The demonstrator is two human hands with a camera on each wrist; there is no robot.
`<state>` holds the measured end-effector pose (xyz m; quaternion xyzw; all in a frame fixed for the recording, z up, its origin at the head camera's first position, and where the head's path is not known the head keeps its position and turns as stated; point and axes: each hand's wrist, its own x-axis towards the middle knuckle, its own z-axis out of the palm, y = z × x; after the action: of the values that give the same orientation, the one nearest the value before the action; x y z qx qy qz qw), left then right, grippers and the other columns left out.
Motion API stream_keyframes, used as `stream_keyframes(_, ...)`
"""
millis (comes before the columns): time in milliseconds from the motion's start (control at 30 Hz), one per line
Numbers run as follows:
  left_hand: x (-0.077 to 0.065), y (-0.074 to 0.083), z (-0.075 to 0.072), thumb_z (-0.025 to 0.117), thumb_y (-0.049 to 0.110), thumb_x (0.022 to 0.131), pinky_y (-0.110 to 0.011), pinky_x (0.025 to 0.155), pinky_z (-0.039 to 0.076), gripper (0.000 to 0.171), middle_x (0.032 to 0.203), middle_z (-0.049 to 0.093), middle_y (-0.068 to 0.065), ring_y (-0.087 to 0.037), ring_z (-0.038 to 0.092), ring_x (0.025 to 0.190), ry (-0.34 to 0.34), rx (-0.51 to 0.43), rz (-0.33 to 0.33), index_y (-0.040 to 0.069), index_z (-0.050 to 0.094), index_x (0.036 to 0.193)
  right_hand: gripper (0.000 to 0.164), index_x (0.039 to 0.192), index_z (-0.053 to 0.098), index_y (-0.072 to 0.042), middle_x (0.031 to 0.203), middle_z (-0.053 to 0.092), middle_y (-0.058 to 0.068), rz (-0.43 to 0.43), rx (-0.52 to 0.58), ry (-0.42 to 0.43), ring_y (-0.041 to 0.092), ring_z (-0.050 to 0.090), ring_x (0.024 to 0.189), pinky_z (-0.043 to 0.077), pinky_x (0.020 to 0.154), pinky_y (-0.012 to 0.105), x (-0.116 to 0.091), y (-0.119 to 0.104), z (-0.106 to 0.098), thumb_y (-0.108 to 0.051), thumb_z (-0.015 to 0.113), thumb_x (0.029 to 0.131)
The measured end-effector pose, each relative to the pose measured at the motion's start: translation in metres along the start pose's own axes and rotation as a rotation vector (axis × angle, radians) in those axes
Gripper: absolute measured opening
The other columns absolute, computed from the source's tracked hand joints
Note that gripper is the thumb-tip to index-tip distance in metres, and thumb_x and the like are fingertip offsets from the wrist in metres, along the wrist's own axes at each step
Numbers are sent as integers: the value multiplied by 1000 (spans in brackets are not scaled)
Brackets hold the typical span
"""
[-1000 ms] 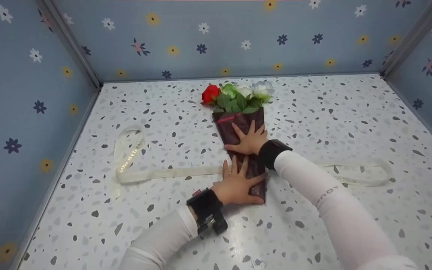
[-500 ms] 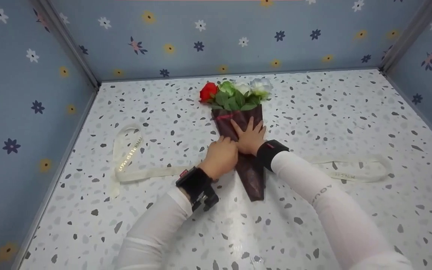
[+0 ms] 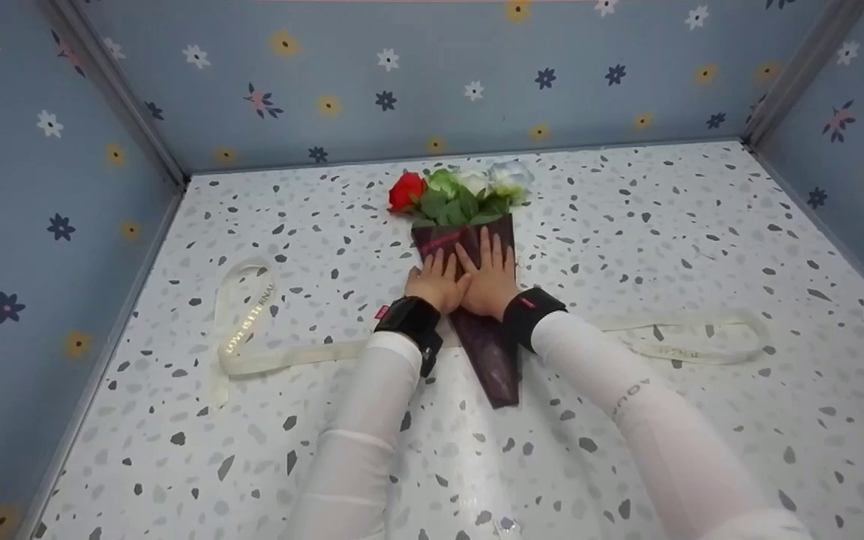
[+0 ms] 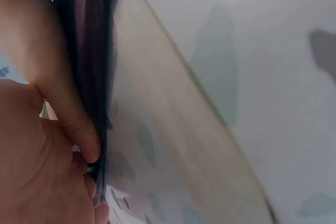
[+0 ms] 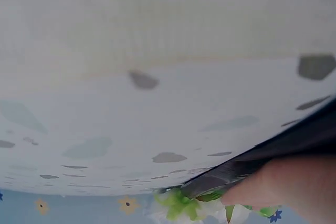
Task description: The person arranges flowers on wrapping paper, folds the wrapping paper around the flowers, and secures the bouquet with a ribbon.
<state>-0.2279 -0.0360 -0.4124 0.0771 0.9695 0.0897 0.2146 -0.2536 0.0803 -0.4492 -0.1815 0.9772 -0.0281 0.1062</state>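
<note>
A bouquet in dark maroon wrapping (image 3: 493, 367) lies on the speckled table, its pointed end toward me. Red, green, white and pale blue flowers (image 3: 443, 182) with green leaves (image 3: 456, 208) stick out at the far end. My left hand (image 3: 436, 285) lies on the left edge of the wrapping, fingers extended. Beside it, my right hand (image 3: 488, 281) rests flat on the wrapping with fingers spread. The hands touch or nearly touch. A cream ribbon (image 3: 289, 357) with gold lettering runs crosswise under the bouquet. In the left wrist view, the ribbon (image 4: 184, 114) slants away from the wrapping.
The ribbon's left end makes a loop on the table (image 3: 312, 465); its right end (image 3: 724, 356) forms another loop. Blue flower-patterned panels (image 3: 432, 75) enclose the table at the back and both sides.
My left hand has gone from the lower wrapping, through a bent pose at its left edge, up to beside my right hand. My right hand stays on the wrapping.
</note>
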Motion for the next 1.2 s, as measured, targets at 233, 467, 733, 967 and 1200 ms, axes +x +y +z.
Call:
stream_keyframes(233,20,-2,11,18,42,103,-48,113,8,59,159,3,-9,-24,3,145,25,18,-53,13,8,153,62,152,0,-8,156,-14,17,-71,7,45,35,-5,143,3,112,53,1,4,4,-31,27,100)
stream_keyframes(467,-4,9,3,24,34,104,-48,113,10,53,157,11,-12,-28,6,144,102,123,40,9,20,151,63,150,1,0,156,-5,19,-76,-16,12,33,-7,143,0,113,51,0,8,5,-28,28,100)
stream_keyframes(733,-3,1,9,27,32,104,-46,114,12,49,157,17,-6,-24,13,144,175,162,102,13,28,149,68,149,5,3,155,-4,23,-145,5,26,36,-5,143,3,113,51,-7,11,3,-36,30,99)
stream_keyframes(967,-7,-4,12,31,32,104,-46,114,12,52,158,12,-6,-24,12,144,175,209,95,15,21,152,77,149,11,4,154,3,25,-335,22,50,39,2,142,7,112,54,-50,17,13,-48,36,99)
stream_keyframes(1200,-9,-2,10,31,33,104,-46,114,11,53,158,11,-6,-25,12,144,163,214,104,15,18,152,71,151,17,-4,156,6,21,-538,8,42,34,3,143,6,112,54,-98,19,19,-48,37,98)
